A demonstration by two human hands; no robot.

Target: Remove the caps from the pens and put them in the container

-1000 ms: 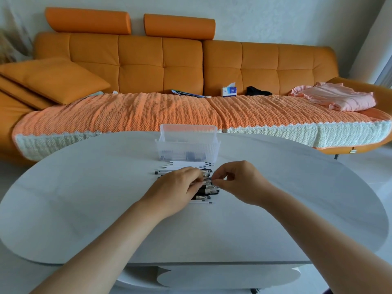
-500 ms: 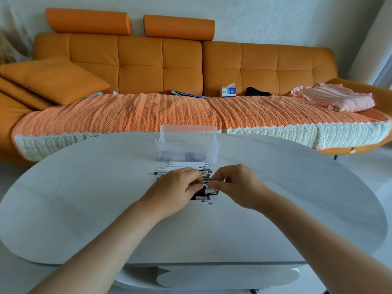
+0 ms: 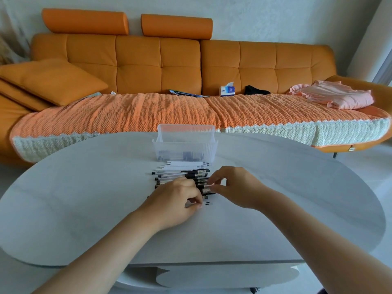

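A row of pens [image 3: 180,174] lies side by side on the white oval table [image 3: 84,198], just in front of a clear plastic container [image 3: 185,146] with some dark pieces inside. My left hand [image 3: 177,199] rests over the near pens, its fingertips pinching a pen at the front of the row. My right hand [image 3: 235,186] is at the pens' right ends, thumb and forefinger pinching a small clear cap [image 3: 210,186]. The hands hide the middle of the row.
An orange sofa [image 3: 159,66] with a knitted cover runs behind the table. On it lie a tissue box [image 3: 227,90], a pink cloth [image 3: 335,96], a black item [image 3: 255,90] and a cushion [image 3: 53,81].
My left hand has slid toward me onto the nearest pens. My right hand has drawn slightly right, away from the pen ends, with its fingers pinched together.
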